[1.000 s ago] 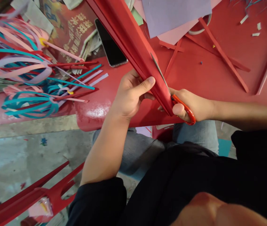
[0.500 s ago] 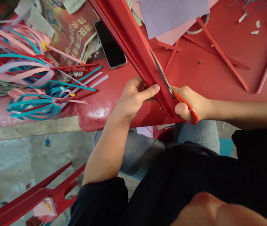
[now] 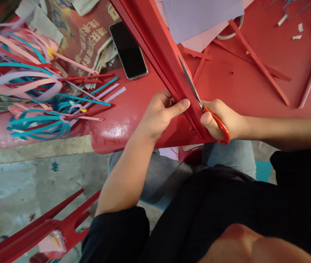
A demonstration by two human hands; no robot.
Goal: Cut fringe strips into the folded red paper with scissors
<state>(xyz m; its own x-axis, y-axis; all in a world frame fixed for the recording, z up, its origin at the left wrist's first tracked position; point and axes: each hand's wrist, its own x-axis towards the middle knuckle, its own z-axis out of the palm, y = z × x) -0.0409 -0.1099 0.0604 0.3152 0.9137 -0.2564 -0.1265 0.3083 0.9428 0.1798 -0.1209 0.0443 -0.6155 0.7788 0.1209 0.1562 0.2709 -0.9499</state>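
My left hand (image 3: 162, 115) pinches a long folded piece of red paper (image 3: 155, 44) between thumb and fingers, near its lower end. The paper runs up and to the left, beyond the top of the view. In my right hand (image 3: 222, 118) is a pair of scissors (image 3: 191, 82) with orange-red handles, my thumb through one loop. The scissors' blade lies along the right edge of the red paper, its tip pointing up and left. Part of the scissors is hidden, behind the paper or my fingers.
Left on the red table (image 3: 111, 128) lie several paper-strip ornaments (image 3: 39, 122) in teal, pink and lilac. A phone (image 3: 129, 51) rests beside printed paper. Lilac sheets (image 3: 203, 18), red strips (image 3: 259, 62) and a tape roll (image 3: 230, 35) lie on the far side. A red chair (image 3: 70, 228) stands lower left.
My left hand and the red paper have shifted slightly to the right. The scissors' tip has moved a little right along with the paper's edge; both hands keep their hold.
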